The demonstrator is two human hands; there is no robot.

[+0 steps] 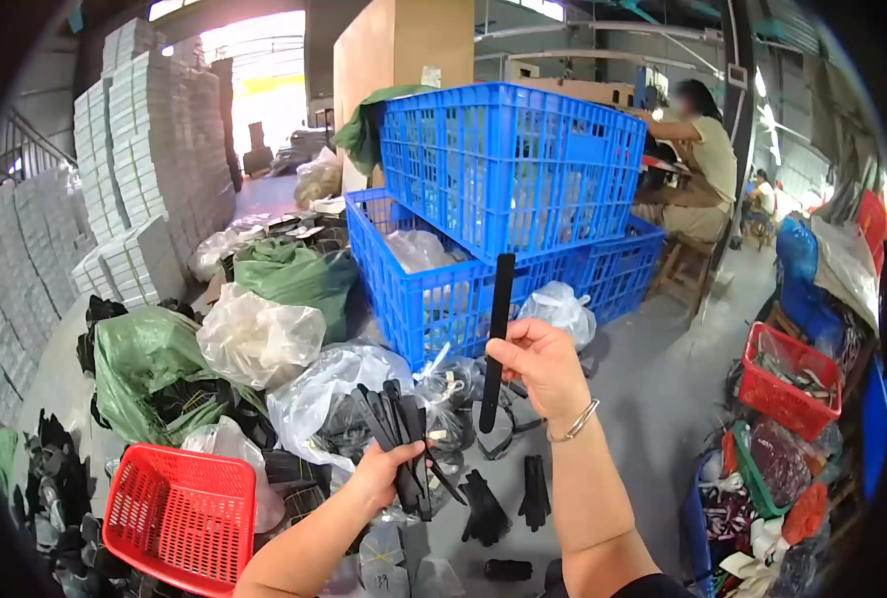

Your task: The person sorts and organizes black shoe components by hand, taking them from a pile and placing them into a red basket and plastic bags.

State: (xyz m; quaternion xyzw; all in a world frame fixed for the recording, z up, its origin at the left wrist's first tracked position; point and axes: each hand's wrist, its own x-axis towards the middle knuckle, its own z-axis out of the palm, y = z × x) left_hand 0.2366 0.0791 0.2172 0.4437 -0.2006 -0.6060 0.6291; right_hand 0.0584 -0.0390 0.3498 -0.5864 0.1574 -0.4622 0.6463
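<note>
Here's the right hand (543,369), thumb and fingers pinched tight on one black strip (500,324), held upright before the stacked blue crates (508,164)! Lower down, the left hand (381,474) closes around a fanned bunch of black strips (395,424), with a red basket (124,513) to its left and plastic bags (264,339) crowding the floor beyond.

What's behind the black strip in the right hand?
Behind the black strip, a blue crate shows around its upper part, and clear plastic left of its lower part. Whatever the strip and right hand cover is hidden.
</note>
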